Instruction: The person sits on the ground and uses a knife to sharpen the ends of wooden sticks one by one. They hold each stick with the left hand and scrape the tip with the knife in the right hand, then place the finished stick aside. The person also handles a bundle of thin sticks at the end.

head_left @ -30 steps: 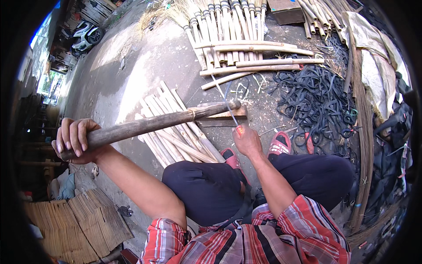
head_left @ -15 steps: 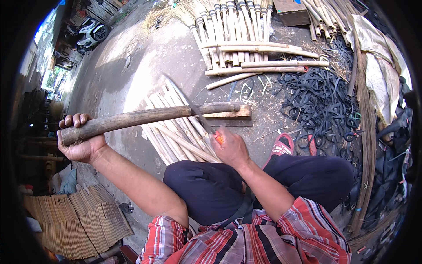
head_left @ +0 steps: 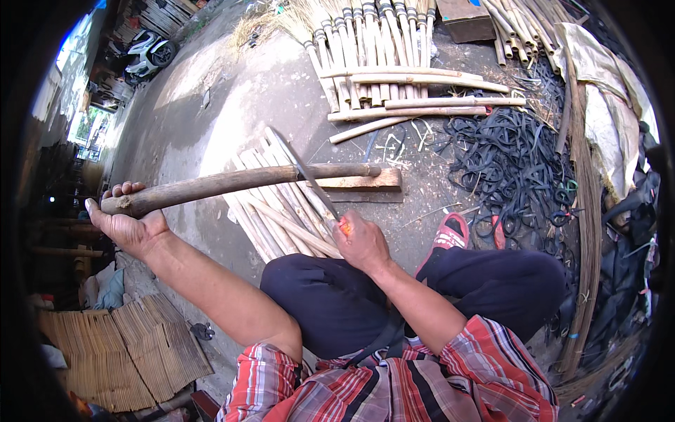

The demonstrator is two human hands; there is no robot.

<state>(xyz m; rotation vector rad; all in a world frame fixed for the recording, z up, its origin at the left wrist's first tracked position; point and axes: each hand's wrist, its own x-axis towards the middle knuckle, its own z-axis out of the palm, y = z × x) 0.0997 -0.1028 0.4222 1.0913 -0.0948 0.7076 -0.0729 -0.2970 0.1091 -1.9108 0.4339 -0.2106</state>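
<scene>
- Watching remotely, I see the left hand (head_left: 130, 224) clamped on a brown pole (head_left: 225, 184) by its left end.
- Pale sticks (head_left: 273, 219) lie beneath, on the floor (head_left: 183, 133).
- A knife (head_left: 317, 190), clenched in the right hand (head_left: 363, 244), crosses the pole.
- A wooden block (head_left: 369, 182) sits at the pole's right end.

Grey concrete floor (head_left: 176, 133), part sunlit, pale scraps scattered. Directly upon it: one stack of pale bamboo poles (head_left: 261, 219); one wooden block (head_left: 369, 183), right of stack; one row of straw brooms (head_left: 376, 50), handles nearward; one tangled heap of black strips (head_left: 506, 151), right; one white scooter (head_left: 146, 58), far left.
</scene>
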